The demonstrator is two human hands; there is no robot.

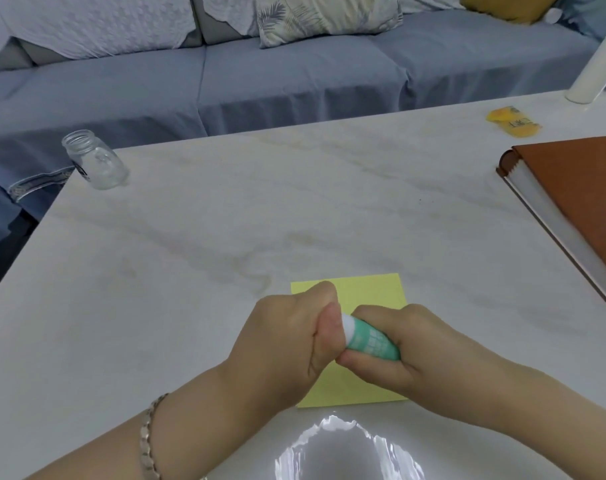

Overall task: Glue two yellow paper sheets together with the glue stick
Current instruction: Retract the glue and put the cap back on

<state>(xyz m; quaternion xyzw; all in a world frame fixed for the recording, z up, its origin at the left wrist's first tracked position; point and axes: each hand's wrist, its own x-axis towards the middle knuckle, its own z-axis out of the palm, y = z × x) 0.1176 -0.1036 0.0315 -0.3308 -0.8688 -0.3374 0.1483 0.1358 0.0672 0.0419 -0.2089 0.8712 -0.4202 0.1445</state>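
**A:** What's nearest the camera?

**B:** Two bare forearms reaching in from the bottom edge. The left wrist wears a silver metal link bracelet [148, 441]. Between the arms the pale marble-patterned table top [190, 237] carries a bright patch of glare.

**A:** And the hands?

**B:** They meet just above the table. The right hand [395, 344] is wrapped around the barrel of a green-and-white plastic glue stick [367, 342], which lies tilted, its white end pointing up and left. The left hand [291, 337] is curled into a fist around that white end, thumb pressed against it. Whether a cap is on the stick I cannot tell; the fist covers it.

**A:** Where's the paper?

**B:** Directly beneath both hands: yellow square paper sheets [367, 292] flat on the table, near its front edge. I can make out only one yellow square outline, so I cannot tell how many sheets lie there.

**A:** Further back?

**B:** On the right, a thick book with a brown leather-like cover [578, 188], closed. Beyond it a small crumpled yellow wrapper [512, 121], and at the far right corner a white cylindrical container [595, 67]. At the far left corner, a clear lidless glass jar [95, 161]. Behind the table runs a sofa under a grey-blue cloth cover [294, 74], with a leaf-printed pale cushion [325, 15] on it.
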